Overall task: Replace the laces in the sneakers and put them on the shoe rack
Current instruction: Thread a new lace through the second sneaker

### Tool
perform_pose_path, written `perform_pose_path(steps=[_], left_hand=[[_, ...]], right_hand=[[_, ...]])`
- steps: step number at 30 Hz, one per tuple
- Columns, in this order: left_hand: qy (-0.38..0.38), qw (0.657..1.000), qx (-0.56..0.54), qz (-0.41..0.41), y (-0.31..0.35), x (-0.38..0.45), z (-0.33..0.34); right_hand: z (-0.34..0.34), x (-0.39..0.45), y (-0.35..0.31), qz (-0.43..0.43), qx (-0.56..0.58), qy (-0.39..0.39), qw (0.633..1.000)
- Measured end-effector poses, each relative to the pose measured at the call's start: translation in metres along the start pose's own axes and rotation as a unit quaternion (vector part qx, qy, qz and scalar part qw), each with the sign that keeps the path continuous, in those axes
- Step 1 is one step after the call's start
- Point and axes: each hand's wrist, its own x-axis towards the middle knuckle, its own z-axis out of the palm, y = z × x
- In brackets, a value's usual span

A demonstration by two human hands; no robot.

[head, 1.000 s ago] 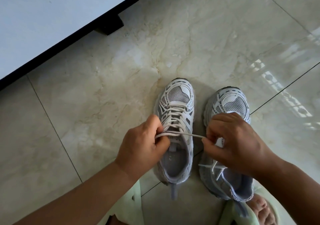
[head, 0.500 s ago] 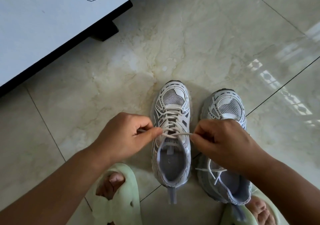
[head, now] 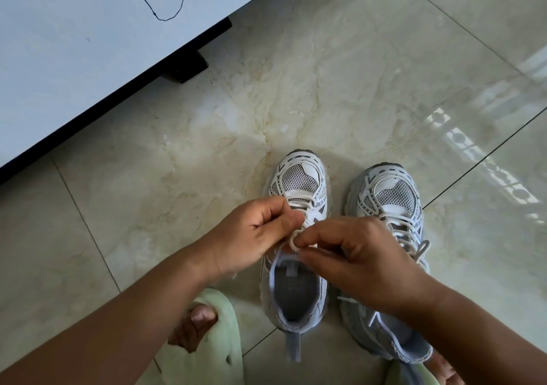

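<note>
Two white-and-grey mesh sneakers stand side by side on the floor, toes pointing away from me. Over the tongue of the left sneaker (head: 299, 183) my left hand (head: 251, 236) pinches one end of its white lace (head: 293, 241). My right hand (head: 364, 263) pinches the other end, which curls into a small loop between the two hands. The right sneaker (head: 390, 195) is partly hidden under my right wrist; its lace is threaded and its ends lie loose.
Glossy marble floor tiles (head: 325, 74) spread all around. A white cabinet with a black base (head: 74, 59) fills the upper left. My feet in pale green slippers (head: 213, 343) stand just behind the sneakers.
My hands have come together over the left sneaker; the lace that was pulled taut sideways now forms a small loop between my fingers. The view has tilted down slightly.
</note>
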Motion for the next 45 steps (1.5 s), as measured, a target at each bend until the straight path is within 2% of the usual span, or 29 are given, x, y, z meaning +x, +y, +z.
perform_pose_path(steps=[5, 11, 17, 21, 25, 28, 30, 35, 39, 42, 45], left_hand=[[0.013, 1.000, -0.004, -0.013, -0.001, -0.001, -0.008], [-0.012, 0.999, -0.031, -0.016, 0.009, -0.006, -0.009], [0.020, 0.995, 0.094, 0.013, 0.011, -0.009, -0.003], [0.041, 0.990, 0.122, 0.050, 0.008, -0.012, 0.000], [0.051, 0.982, 0.163, 0.077, 0.003, -0.012, 0.000], [0.074, 0.948, 0.275, 0.140, 0.000, -0.008, 0.006], [0.101, 0.925, 0.332, 0.153, -0.003, -0.007, 0.010], [0.154, 0.889, 0.392, 0.180, -0.008, -0.007, 0.017], [0.157, 0.900, 0.353, 0.204, -0.014, -0.007, 0.016], [0.177, 0.916, 0.317, 0.173, -0.019, -0.010, 0.011], [0.202, 0.933, 0.255, 0.154, -0.019, -0.010, 0.010]], right_hand=[[0.000, -0.001, 0.007, -0.064, -0.142, -0.031, 0.987], [0.007, 0.002, 0.008, 0.005, -0.122, 0.007, 0.992], [0.018, 0.011, 0.015, 0.041, -0.137, 0.000, 0.990], [0.022, 0.013, 0.020, 0.034, -0.190, -0.002, 0.981], [0.021, 0.013, 0.021, 0.056, -0.077, 0.012, 0.995], [0.021, 0.013, 0.021, 0.084, -0.028, 0.031, 0.996], [0.020, 0.012, 0.021, 0.110, -0.014, 0.045, 0.993], [0.010, 0.010, 0.018, 0.166, 0.086, 0.033, 0.982], [0.007, 0.013, 0.018, 0.171, 0.118, 0.002, 0.978], [0.004, 0.015, 0.020, 0.187, 0.151, -0.022, 0.970], [-0.001, 0.016, 0.020, 0.186, 0.130, -0.014, 0.974]])
